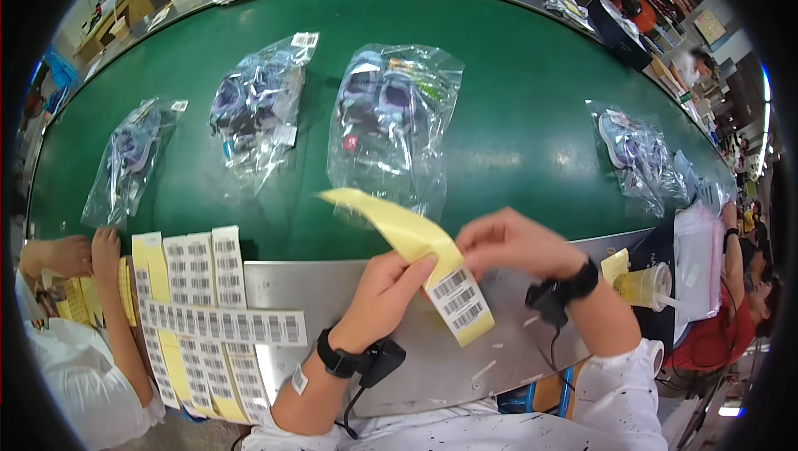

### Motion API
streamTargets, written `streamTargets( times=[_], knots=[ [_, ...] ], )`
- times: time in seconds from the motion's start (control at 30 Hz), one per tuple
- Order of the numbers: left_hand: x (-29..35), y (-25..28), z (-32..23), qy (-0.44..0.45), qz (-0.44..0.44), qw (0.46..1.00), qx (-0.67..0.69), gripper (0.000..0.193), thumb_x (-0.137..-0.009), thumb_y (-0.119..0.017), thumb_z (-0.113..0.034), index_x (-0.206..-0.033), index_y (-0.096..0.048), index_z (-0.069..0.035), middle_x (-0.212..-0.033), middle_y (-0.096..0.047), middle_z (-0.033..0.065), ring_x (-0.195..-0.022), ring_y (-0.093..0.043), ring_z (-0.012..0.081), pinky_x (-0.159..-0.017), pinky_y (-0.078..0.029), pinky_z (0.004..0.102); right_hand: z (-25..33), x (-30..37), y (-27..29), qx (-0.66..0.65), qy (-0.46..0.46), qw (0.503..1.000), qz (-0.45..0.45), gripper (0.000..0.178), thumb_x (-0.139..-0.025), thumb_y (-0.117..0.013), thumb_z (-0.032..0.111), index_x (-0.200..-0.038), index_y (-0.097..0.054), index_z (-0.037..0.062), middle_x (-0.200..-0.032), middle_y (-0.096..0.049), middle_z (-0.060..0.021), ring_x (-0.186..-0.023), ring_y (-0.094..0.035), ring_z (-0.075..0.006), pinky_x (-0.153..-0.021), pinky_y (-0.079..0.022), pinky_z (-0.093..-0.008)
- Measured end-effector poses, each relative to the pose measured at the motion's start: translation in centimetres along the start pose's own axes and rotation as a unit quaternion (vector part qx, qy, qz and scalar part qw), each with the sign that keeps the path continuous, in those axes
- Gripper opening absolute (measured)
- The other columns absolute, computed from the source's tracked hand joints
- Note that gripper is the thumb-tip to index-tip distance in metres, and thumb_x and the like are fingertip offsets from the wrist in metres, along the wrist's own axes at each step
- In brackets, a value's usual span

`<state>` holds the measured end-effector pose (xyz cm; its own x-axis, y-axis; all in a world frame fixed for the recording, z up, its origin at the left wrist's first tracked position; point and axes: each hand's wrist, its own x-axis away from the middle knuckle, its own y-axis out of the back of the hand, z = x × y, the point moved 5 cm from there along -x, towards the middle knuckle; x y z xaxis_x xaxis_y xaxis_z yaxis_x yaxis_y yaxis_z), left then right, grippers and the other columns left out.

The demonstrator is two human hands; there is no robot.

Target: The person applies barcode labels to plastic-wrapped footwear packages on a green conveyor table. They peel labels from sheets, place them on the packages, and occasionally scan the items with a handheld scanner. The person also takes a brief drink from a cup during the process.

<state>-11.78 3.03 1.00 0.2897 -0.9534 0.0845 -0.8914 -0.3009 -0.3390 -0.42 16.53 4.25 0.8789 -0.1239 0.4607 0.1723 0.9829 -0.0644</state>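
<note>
Left hand pinches a yellow label strip, right hand close at its edge

The left hand [381,295] has its grip closed on the label strip [397,231], thumb pressed flat on the yellow backing. Three white barcode labels [458,299] sit on the strip just to the near right of that grip; bare backing curls away beyond it. The right hand [525,245] is just right of the left grip, its bent fingers at the strip's edge; they are blurred, so I cannot tell whether its own grip is narrowed on anything.

Straight beyond the left grip, a clear bag of shoes [391,106] lies on the green worktop [515,93]. A second bagged pair [253,106] lies farther off to its left. Well left of the grip, barcode label sheets [199,276] overlap, one strip [224,324] crossing the others. Past them are a co-worker's hands [105,256]. Right of the right hand's grip stand a drink cup [641,287] and, past it, a stack of clear bags [698,251].
</note>
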Motion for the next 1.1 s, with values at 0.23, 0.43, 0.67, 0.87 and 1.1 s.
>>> streamTargets(
  times=[0.23,0.43,0.67,0.87,1.1],
  knots=[
    [0.2,-3.1,-1.2,-0.113,-0.12,0.986,0.039,0.045,-0.092,-0.057,0.002,-0.135,-0.043,-0.001,-0.098,-0.066,0.0084,-0.089,-0.063,0.0109,-0.079,-0.049,0.0247,-5.5,4.1,-3.0,-0.11,0.055,0.957,-0.262,0.016,-0.088,-0.068,0.016,-0.083,-0.068,0.0009,-0.064,-0.055,0.0062,-0.057,-0.043,0.0,-0.049,-0.03,-0.0191],
    [2.4,-4.6,0.7,-0.084,-0.037,0.984,-0.155,0.031,-0.089,-0.062,0.0,-0.12,-0.061,0.0,-0.098,-0.068,0.0068,-0.082,-0.063,0.0077,-0.07,-0.049,0.0225,-5.7,6.6,-4.6,-0.082,0.112,0.939,-0.314,0.015,-0.088,-0.068,0.012,-0.083,-0.066,-0.0014,-0.067,-0.056,0.0061,-0.059,-0.043,-0.0004,-0.051,-0.032,-0.0187],
    [2.8,-4.3,1.0,-0.036,-0.03,0.994,-0.094,0.023,-0.09,-0.063,-0.002,-0.112,-0.064,0.003,-0.089,-0.069,0.0053,-0.078,-0.062,0.0048,-0.066,-0.049,0.0193,-1.3,8.0,-5.2,0.171,0.263,0.827,-0.466,0.006,-0.08,-0.07,0.002,-0.084,-0.066,-0.0003,-0.082,-0.059,-0.0049,-0.065,-0.054,-0.0119,-0.056,-0.043,-0.0259],
    [2.2,-2.9,2.1,-0.001,-0.035,0.997,-0.073,0.024,-0.089,-0.062,0.001,-0.114,-0.063,0.004,-0.094,-0.069,0.0065,-0.082,-0.063,0.0062,-0.07,-0.05,0.0194,-1.0,6.4,-5.9,0.37,0.321,0.763,-0.423,0.013,-0.073,-0.071,-0.001,-0.086,-0.067,-0.0002,-0.083,-0.058,-0.0106,-0.07,-0.058,-0.0244,-0.061,-0.048,-0.0333],
    [1.6,-3.4,3.6,0.093,0.032,0.995,0.014,0.047,-0.087,-0.06,0.006,-0.132,-0.046,0.003,-0.11,-0.065,0.0092,-0.097,-0.063,0.0113,-0.082,-0.052,0.0251,-0.6,6.5,-6.0,0.412,0.332,0.749,-0.398,0.01,-0.072,-0.068,-0.005,-0.08,-0.064,-0.0003,-0.089,-0.059,-0.0145,-0.076,-0.059,-0.0294,-0.065,-0.049,-0.0339]
  ],
)
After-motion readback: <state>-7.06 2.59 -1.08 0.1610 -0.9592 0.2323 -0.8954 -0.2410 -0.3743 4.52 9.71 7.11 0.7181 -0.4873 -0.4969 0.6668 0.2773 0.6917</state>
